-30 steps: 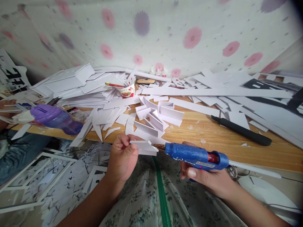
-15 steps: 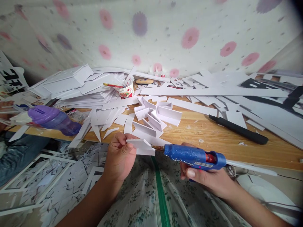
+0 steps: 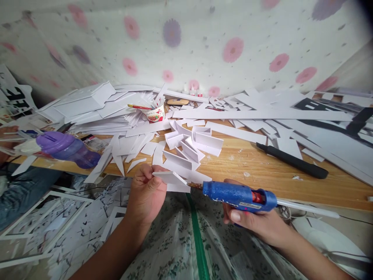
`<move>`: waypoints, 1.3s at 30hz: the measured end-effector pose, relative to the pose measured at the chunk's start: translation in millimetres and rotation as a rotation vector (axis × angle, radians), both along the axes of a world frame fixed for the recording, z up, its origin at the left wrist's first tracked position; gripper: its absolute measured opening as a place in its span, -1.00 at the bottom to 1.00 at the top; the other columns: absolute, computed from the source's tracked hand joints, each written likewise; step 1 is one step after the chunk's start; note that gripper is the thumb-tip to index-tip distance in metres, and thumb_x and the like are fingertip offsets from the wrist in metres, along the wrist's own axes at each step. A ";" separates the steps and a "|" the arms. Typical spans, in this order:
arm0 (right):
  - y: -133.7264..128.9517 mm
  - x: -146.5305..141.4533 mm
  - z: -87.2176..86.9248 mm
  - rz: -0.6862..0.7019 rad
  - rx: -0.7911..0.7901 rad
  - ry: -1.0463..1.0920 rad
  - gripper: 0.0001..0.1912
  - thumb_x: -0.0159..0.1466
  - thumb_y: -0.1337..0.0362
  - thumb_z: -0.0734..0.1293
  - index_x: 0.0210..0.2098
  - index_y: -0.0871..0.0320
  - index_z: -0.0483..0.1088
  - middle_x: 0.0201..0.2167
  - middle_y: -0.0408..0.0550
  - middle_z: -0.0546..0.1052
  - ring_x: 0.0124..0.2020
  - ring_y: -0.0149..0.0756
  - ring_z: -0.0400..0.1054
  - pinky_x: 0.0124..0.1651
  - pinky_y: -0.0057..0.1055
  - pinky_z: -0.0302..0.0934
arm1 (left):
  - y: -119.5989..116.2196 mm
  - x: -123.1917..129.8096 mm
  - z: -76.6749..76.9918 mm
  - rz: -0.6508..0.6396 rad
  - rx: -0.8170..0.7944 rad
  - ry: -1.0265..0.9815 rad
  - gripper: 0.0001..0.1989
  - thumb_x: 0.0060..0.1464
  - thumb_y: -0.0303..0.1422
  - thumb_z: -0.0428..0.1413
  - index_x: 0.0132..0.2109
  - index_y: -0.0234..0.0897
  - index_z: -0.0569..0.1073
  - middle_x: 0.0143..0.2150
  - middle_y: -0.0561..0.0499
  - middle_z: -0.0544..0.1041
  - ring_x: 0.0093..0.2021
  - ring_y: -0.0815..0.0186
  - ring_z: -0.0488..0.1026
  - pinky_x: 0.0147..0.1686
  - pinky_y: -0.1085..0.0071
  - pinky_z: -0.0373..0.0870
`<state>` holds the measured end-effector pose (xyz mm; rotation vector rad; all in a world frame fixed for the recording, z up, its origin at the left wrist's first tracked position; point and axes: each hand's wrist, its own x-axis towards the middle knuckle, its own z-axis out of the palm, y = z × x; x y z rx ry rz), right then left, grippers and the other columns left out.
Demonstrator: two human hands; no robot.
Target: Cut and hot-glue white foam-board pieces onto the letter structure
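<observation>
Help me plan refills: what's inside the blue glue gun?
In the glue gun, a red part shows near the back; a white stick protrudes rearward. The blue casing hides the rest, including the stick's inner end.

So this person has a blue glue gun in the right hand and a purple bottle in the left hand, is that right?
Not quite: the head view shows the left hand holding a white piece, while the purple bottle lies on the table. The right hand does hold a blue glue gun.
</observation>
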<state>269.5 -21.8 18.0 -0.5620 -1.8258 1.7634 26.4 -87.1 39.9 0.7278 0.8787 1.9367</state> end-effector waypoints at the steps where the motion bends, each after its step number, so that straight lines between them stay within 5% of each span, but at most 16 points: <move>1: -0.6 0.8 -2.2 -0.009 -0.005 0.006 -0.70 0.21 0.00 0.33 -0.40 0.11 0.32 -0.50 -0.13 0.36 -0.46 -0.32 0.30 -0.35 -0.36 0.30 | -0.1 -0.4 0.1 -0.004 -0.002 -0.002 -0.64 -0.27 -0.45 0.41 -0.52 -0.24 0.31 -0.49 0.19 0.45 -0.39 0.41 0.46 -0.28 0.44 0.46; 10: -0.5 4.7 -2.8 0.045 -0.064 0.015 -0.69 0.21 0.01 0.34 -0.43 0.13 0.34 -0.45 -0.08 0.40 -0.45 -0.32 0.34 -0.39 -0.40 0.31 | -0.1 -2.5 4.2 -0.017 0.092 0.166 -0.61 -0.22 -0.40 0.39 -0.52 -0.25 0.26 -0.57 0.17 0.33 -0.51 0.46 0.25 -0.41 0.48 0.31; 16: 1.6 10.3 -6.2 0.053 -0.164 0.078 -0.72 0.17 0.05 0.40 -0.29 0.14 0.43 -0.39 -0.07 0.45 -0.43 -0.32 0.38 -0.38 -0.40 0.31 | -6.2 -11.3 8.5 0.042 0.285 0.673 -0.77 -0.07 -0.41 0.30 -0.23 -0.14 0.48 -0.50 0.08 0.46 -0.48 0.36 0.35 -0.43 0.37 0.33; 20: 1.2 15.6 -17.2 -0.085 -0.313 0.108 -0.73 0.11 0.07 0.46 -0.35 0.14 0.48 -0.43 -0.09 0.49 -0.48 -0.34 0.40 -0.38 -0.39 0.33 | -13.8 -17.6 15.6 0.082 0.383 1.125 -0.83 -0.01 -0.55 0.18 -0.30 -0.17 0.46 -0.41 0.06 0.53 -0.44 0.35 0.44 -0.39 0.33 0.46; 24: 0.8 17.3 -20.0 -0.156 -0.328 0.084 -0.71 0.07 0.04 0.48 -0.39 0.15 0.51 -0.45 -0.08 0.51 -0.51 -0.35 0.39 -0.42 -0.40 0.30 | -21.1 -15.0 25.7 0.163 0.512 1.452 -0.90 0.04 -0.47 0.18 -0.25 -0.23 0.45 -0.30 0.01 0.56 -0.36 0.31 0.49 -0.35 0.28 0.55; 28: 7.5 18.6 -20.6 -0.196 -0.309 0.099 -0.73 0.08 0.06 0.47 -0.39 0.14 0.51 -0.51 -0.12 0.47 -0.53 -0.34 0.38 -0.43 -0.38 0.31 | -22.1 -11.4 29.2 0.241 0.444 1.509 -0.85 0.05 -0.53 0.14 -0.24 -0.21 0.43 -0.34 0.03 0.53 -0.36 0.30 0.47 -0.34 0.25 0.54; 32: 20.1 24.5 -26.4 -0.214 -0.243 0.140 -0.75 0.13 0.08 0.43 -0.41 0.16 0.49 -0.58 -0.13 0.42 -0.54 -0.31 0.38 -0.45 -0.38 0.28 | -11.2 -11.2 32.4 0.166 0.313 1.594 -0.77 -0.02 -0.64 0.12 -0.36 -0.18 0.39 -0.42 0.08 0.52 -0.40 0.33 0.47 -0.35 0.30 0.48; 39: 30.6 29.9 -34.4 -0.331 -0.402 0.232 -0.74 0.10 0.11 0.46 -0.35 0.17 0.47 -0.61 -0.17 0.39 -0.57 -0.34 0.35 -0.60 -0.46 0.21 | 7.8 -7.0 31.8 0.091 0.115 1.603 -0.84 0.05 -0.59 0.13 -0.32 -0.21 0.40 -0.38 0.06 0.52 -0.32 0.36 0.48 -0.29 0.41 0.45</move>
